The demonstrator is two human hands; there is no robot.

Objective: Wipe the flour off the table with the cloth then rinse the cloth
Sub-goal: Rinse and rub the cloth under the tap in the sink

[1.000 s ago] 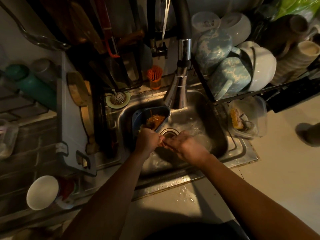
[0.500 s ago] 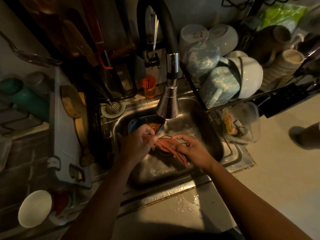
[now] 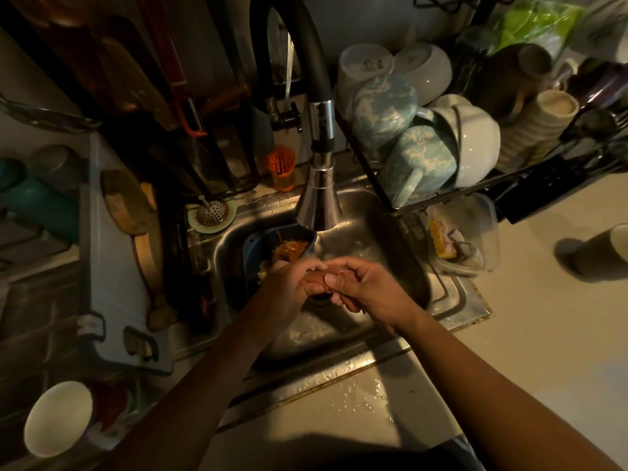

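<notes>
Dim kitchen, seen from above. A person's left hand [image 3: 289,294] and right hand [image 3: 370,288] are pressed together, fingers curled, low in the sink [image 3: 452,300] below the tap [image 3: 319,205]. It is too dark to tell whether they clamp anything. The cloth cannot be made out; if held, it is hidden between the palms, above the drain. The step appears to be rinsing. It would go best with the cloth under the spout, squeezed and opened in turn, hands kept low so water stays off the desk [image 3: 560,334], which shows droplets near the rim.
</notes>
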